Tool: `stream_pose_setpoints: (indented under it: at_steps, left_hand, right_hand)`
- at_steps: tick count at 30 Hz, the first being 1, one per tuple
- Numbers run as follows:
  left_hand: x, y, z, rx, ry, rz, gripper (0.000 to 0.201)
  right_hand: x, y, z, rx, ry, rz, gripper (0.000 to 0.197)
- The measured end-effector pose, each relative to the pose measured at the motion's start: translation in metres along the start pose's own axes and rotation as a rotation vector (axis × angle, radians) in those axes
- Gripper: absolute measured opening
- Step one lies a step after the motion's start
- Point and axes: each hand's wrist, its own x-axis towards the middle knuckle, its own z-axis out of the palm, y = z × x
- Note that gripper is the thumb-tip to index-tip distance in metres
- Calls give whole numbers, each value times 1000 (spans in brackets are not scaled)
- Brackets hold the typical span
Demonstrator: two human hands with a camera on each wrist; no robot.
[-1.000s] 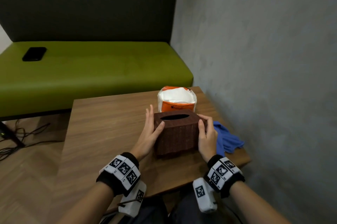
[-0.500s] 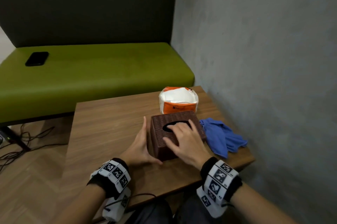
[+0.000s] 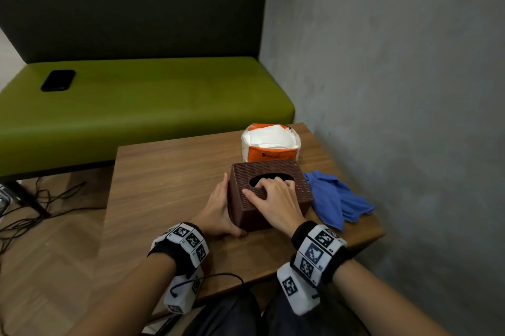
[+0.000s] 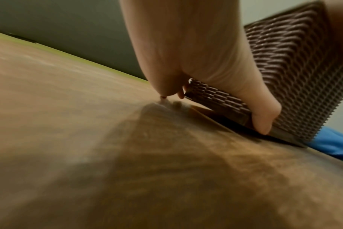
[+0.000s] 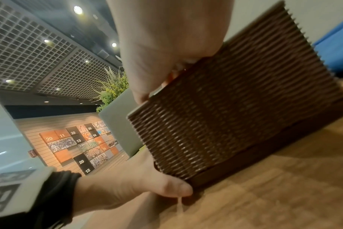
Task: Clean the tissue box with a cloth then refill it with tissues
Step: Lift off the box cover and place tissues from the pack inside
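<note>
I see a wooden bench (image 3: pixel 169 185) pushed into a corner, with a grey wall (image 3: pixel 396 89) on the right-hand side and a green padded seat (image 3: pixel 142 106) beyond it; a black phone (image 3: pixel 58 80) lies on that seat, far past the left hand. Dark cables (image 3: pixel 41 199) trail on the herringbone floor out to the left.

The brown woven tissue box (image 3: pixel 273 171) sits between my 2 hands. The left hand (image 3: pixel 216 210) lies flat against the box's left side, fingers straight along the wall and thumb pressed at the near bottom corner; in the left wrist view the box's near edge looks raised off the bench with a dark gap under it. The right hand (image 3: pixel 276 200) rests on top of the box, its fingers curled down into the oval opening and hooked over the rim, thumb lying on the woven top. The blue cloth (image 3: pixel 336 199) lies crumpled just right of the right hand, touching the box's right side. The orange and white tissue pack (image 3: pixel 270 144) stands just beyond the box, past both hands' fingertips.

The right fingertips are hidden inside the opening, so I cannot tell what they touch. Both wrist views are blurred, and the left hand's fingertips are barely visible there.
</note>
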Motion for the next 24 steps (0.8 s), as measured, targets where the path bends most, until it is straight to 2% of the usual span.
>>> stream_pose_setpoints:
  at_steps: [4, 8, 13, 17, 20, 24]
  left_hand:
    - [2, -3, 2, 46, -10, 13, 143]
    - [3, -9, 0, 26, 1, 16, 135]
    - [4, -12, 0, 67, -8, -19, 139]
    - [4, -11, -1, 88, -38, -63, 139]
    - [0, -10, -6, 125, -68, -87, 138]
    - [-13, -15, -25, 190, -63, -146, 142]
  right_hand:
    - [-2, 2, 4, -42, -22, -32, 40]
    - [-5, 4, -6, -30, 60, -112, 45]
    - [2, 7, -27, -63, 113, -153, 42]
    - [12, 14, -58, -31, 178, -107, 41]
    - [16, 35, -88, 25, 253, -18, 36]
    - [4, 62, -101, 58, 147, 107, 65]
